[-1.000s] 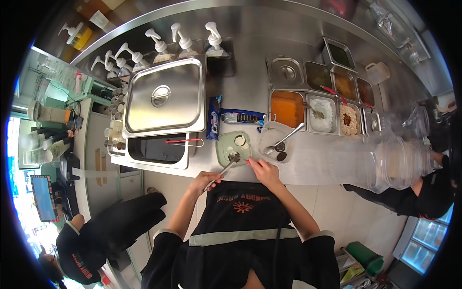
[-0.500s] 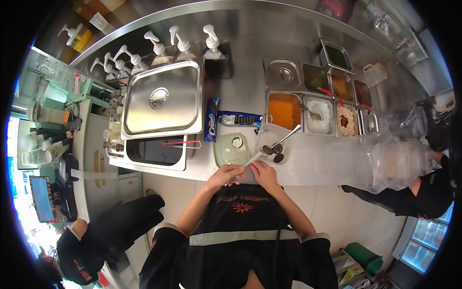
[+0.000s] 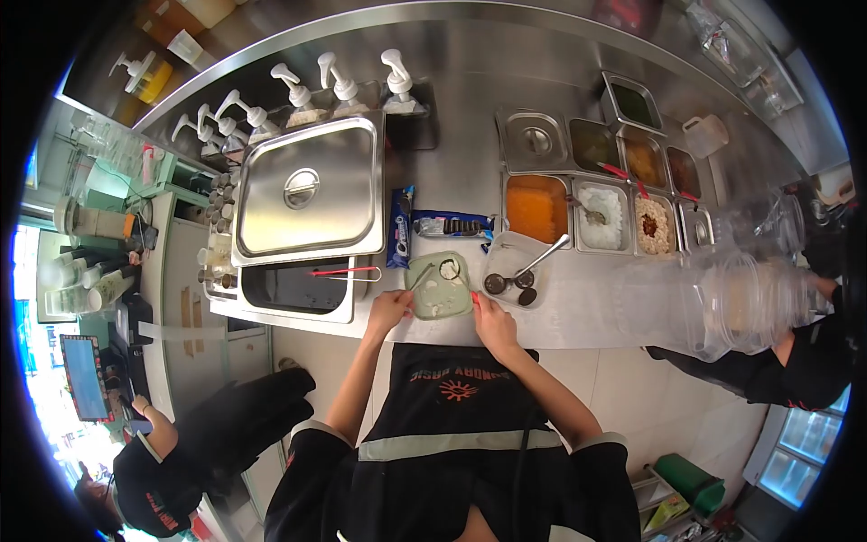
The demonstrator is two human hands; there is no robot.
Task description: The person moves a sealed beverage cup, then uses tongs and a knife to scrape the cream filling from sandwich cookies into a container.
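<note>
My left hand (image 3: 390, 310) is closed at the near left corner of a pale green lid or shallow tray (image 3: 441, 303). A thin grey utensil (image 3: 422, 276) slants up from it over the tray; its kind is unclear. My right hand (image 3: 493, 321) is closed at the tray's right edge, with a small red-handled tool (image 3: 475, 297) in its fingers. White cream (image 3: 449, 268) and smears lie on the tray. Beside it, a clear plastic container (image 3: 511, 246) holds several dark sandwich-cookie pieces (image 3: 525, 296) and a long metal spoon (image 3: 546, 255).
Blue cookie packets (image 3: 400, 226) lie behind the tray. Left stand a large lidded steel pan (image 3: 312, 217) and a dark-filled pan with red-handled tongs (image 3: 348, 270). Steel topping pans (image 3: 536, 208) and stacked clear containers (image 3: 731, 307) are at right. Co-workers stand on both sides.
My hands have moved apart, the left going left and up to the tray's corner. The utensil that pointed right toward the cookies now lies over the tray.
</note>
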